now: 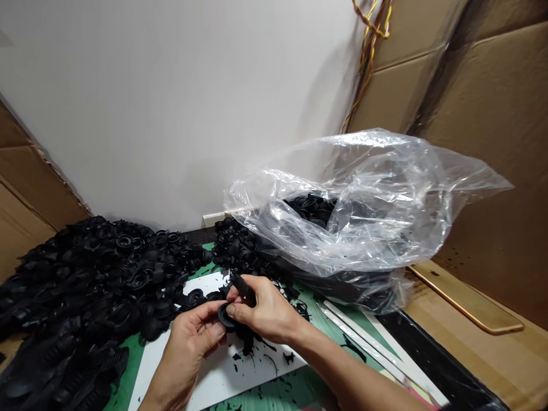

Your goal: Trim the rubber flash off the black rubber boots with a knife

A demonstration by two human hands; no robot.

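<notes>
Seemingly mid-trim, the left hand (191, 335) pinches a black ring (225, 317), the right hand (268, 311) grips a dark piece (245, 292) beside it, and steady turning looks needed next.

On the table (336, 328), a heap of parts (85, 274) lies left of a sheet (235, 391), with a bag (385, 240) behind and to the right.

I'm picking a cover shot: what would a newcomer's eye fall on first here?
Probably the clear bag, gaping right of centre, black parts inside. Then the big black heap at the left. Below centre, over a white sheet, the left hand holds a black ring and the right hand a dark tool.
</notes>
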